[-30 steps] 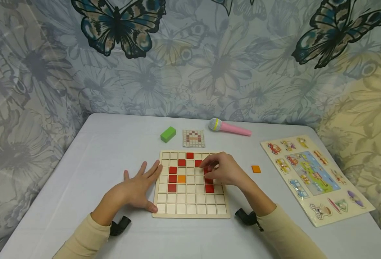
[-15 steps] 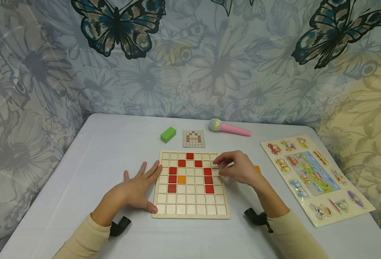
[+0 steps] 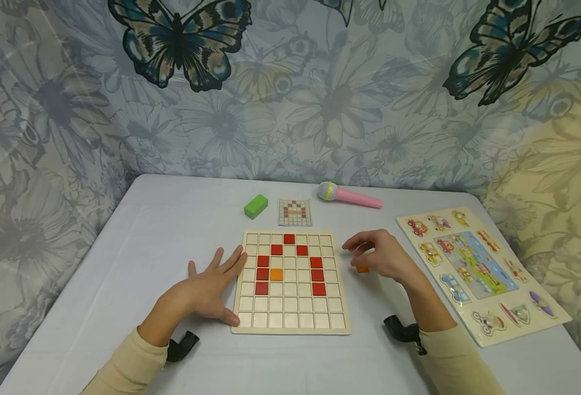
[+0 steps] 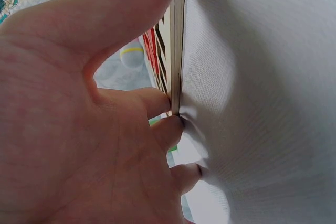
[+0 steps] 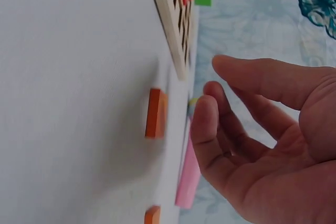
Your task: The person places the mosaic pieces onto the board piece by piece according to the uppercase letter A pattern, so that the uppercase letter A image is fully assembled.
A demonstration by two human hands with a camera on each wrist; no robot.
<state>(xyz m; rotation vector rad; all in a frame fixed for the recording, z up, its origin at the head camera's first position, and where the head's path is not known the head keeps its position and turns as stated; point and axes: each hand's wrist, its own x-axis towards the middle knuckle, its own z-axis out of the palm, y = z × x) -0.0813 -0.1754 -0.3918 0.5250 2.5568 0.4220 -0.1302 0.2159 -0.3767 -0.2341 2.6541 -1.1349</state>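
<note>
My left hand [image 3: 206,288] lies spread on the table, thumb and fingertips touching the left edge of a wooden grid board [image 3: 290,319]. Red square tiles [image 3: 317,276] sit in several of the board's cells, and one orange tile [image 3: 276,274] lies beside the left red column. Right of the board, my right hand [image 3: 381,255] hovers with loosely bent fingers and nothing between them. Below its fingers a loose orange tile [image 3: 362,269] rests on the table, partly covered in the head view. The right wrist view shows that tile apart from the fingers and a second orange tile [image 5: 152,215].
Behind the board are a green block [image 3: 256,207], a small pattern card [image 3: 294,212] and a pink toy microphone [image 3: 351,195]. A picture puzzle board [image 3: 483,274] takes up the table's right side. Patterned fabric [image 3: 290,109] rises behind the table.
My right hand has moved right, off the red tiles at the board's right side, to above the loose orange tile. My left hand has stayed at the board's edge.
</note>
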